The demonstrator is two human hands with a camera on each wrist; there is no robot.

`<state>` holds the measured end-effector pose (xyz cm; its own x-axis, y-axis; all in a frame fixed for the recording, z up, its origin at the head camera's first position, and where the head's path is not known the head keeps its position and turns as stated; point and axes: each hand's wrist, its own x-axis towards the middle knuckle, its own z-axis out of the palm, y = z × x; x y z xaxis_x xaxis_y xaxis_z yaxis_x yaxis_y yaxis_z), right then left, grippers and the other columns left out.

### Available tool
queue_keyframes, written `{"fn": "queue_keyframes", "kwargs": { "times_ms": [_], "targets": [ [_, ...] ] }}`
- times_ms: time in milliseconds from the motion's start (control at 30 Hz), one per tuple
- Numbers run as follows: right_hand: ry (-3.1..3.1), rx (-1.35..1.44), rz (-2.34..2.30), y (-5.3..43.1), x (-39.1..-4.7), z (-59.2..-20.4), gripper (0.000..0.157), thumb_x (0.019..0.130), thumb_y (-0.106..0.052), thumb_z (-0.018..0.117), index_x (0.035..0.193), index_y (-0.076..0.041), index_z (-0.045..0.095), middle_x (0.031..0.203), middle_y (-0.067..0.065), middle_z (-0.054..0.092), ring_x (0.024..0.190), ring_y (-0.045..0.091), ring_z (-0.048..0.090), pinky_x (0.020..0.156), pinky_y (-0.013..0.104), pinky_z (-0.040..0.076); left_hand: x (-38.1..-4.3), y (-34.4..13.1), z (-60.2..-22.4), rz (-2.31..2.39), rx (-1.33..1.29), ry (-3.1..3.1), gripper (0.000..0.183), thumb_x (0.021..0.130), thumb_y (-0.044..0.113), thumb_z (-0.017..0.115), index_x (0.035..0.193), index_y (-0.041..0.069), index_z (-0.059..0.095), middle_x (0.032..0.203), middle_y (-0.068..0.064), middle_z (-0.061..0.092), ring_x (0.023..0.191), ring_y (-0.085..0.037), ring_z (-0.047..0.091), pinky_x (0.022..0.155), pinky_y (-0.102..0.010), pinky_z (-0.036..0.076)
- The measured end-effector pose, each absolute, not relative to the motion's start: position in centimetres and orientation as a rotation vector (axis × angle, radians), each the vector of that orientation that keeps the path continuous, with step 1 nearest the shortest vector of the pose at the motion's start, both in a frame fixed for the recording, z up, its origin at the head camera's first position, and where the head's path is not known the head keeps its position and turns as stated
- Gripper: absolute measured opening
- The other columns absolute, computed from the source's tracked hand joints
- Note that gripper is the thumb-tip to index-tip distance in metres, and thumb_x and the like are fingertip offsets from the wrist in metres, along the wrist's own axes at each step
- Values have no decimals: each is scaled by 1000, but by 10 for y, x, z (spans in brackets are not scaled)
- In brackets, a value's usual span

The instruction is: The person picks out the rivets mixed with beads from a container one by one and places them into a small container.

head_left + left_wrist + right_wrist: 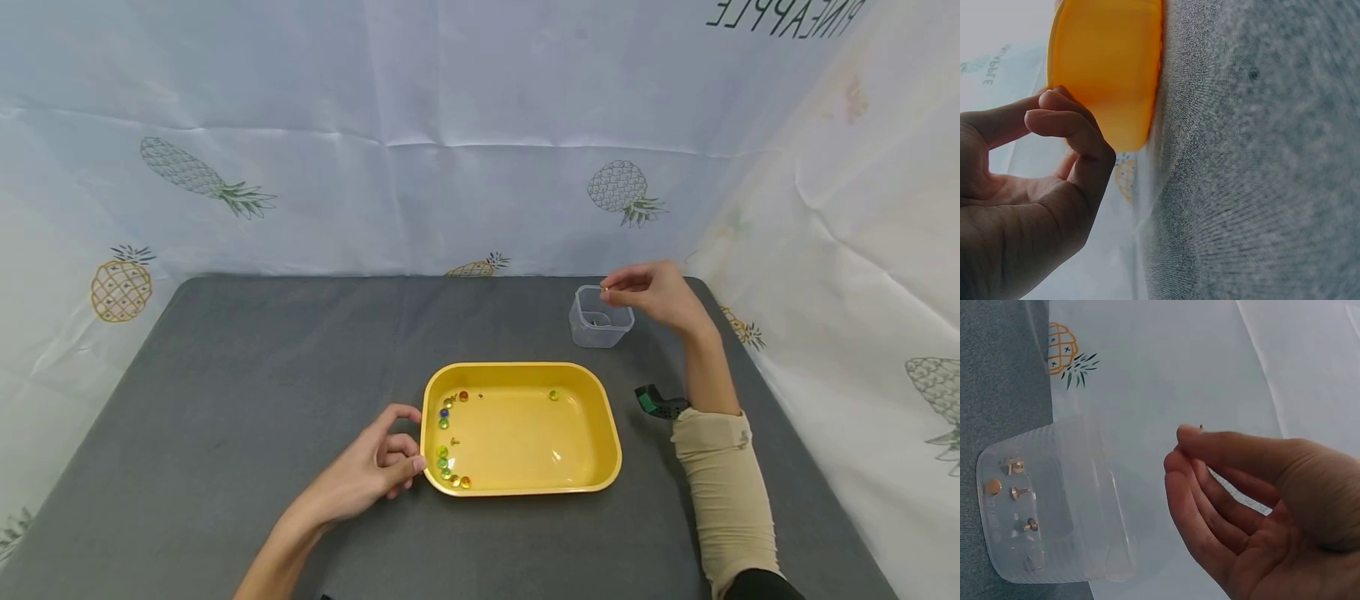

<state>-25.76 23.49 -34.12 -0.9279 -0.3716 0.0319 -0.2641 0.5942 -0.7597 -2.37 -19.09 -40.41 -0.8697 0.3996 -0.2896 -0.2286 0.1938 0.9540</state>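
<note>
Left fingers [1088, 134] loosely bent, touching yellow tray [517, 442] edge; right fingers [1180, 487] pinch tiny metal piece [1202, 427] above clear tub [596, 337].

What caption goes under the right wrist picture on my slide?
Right hand pinching a tiny metal piece above a clear plastic tub of gold-coloured thumbtacks.

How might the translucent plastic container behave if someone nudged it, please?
The translucent plastic container probably slides easily: it looks thin-walled and holds just a few metallic studs. Those would likely shift, lying scattered inside.
</note>
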Motion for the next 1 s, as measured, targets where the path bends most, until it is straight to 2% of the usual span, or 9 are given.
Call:
{"fn": "queue_keyframes", "kwargs": {
  "times_ms": [167, 267, 467, 500, 733, 1000],
  "targets": [
    [2763, -515, -1152, 231, -259, -345, 31, 101, -19, 79, 124, 2, 77, 114, 21, 79, 86, 5, 73, 80, 20, 59, -24, -191, -404, 1721, 149, 1999, 56, 105, 10, 67, 148, 1, 33, 93, -11, 65, 68, -10, 56, 60, -23, 49],
    [2803, -510, -1105, 229, -259, -347, 29, 101, -18, 79, 123, 1, 78, 114, 24, 79, 86, 9, 74, 78, 20, 58, -24, -191, -404, 1716, 146, 2001, 55, 106, 10, 67, 148, 1, 33, 93, -11, 65, 68, -10, 57, 60, -23, 49],
    [2868, -490, -998, 226, -258, -350, 27, 102, -17, 77, 122, 1, 79, 114, 25, 79, 96, 31, 75, 76, 17, 54, -24, -191, -405, 1710, 142, 2004, 56, 106, 11, 68, 149, 2, 33, 94, -11, 65, 68, -11, 57, 60, -24, 49],
    [2879, -487, -980, 225, -258, -350, 26, 102, -17, 77, 122, 1, 79, 115, 25, 79, 99, 36, 75, 77, 19, 54, -24, -191, -405, 1711, 141, 2004, 56, 106, 11, 68, 149, 2, 33, 94, -11, 65, 68, -11, 57, 60, -24, 49],
    [2911, -472, -901, 223, -260, -354, 25, 103, -17, 75, 121, 1, 79, 115, 25, 80, 101, 37, 75, 86, 43, 61, -24, -191, -405, 1719, 149, 1998, 56, 106, 10, 67, 149, 1, 33, 94, -11, 65, 67, -10, 56, 60, -23, 49],
    [2921, -473, -839, 221, -261, -359, 26, 104, -18, 74, 121, 0, 80, 114, 24, 80, 100, 38, 76, 88, 52, 62, -24, -192, -405, 1727, 162, 1986, 56, 106, 10, 66, 150, 1, 32, 93, -11, 64, 67, -9, 56, 60, -24, 48]
  ]
}}
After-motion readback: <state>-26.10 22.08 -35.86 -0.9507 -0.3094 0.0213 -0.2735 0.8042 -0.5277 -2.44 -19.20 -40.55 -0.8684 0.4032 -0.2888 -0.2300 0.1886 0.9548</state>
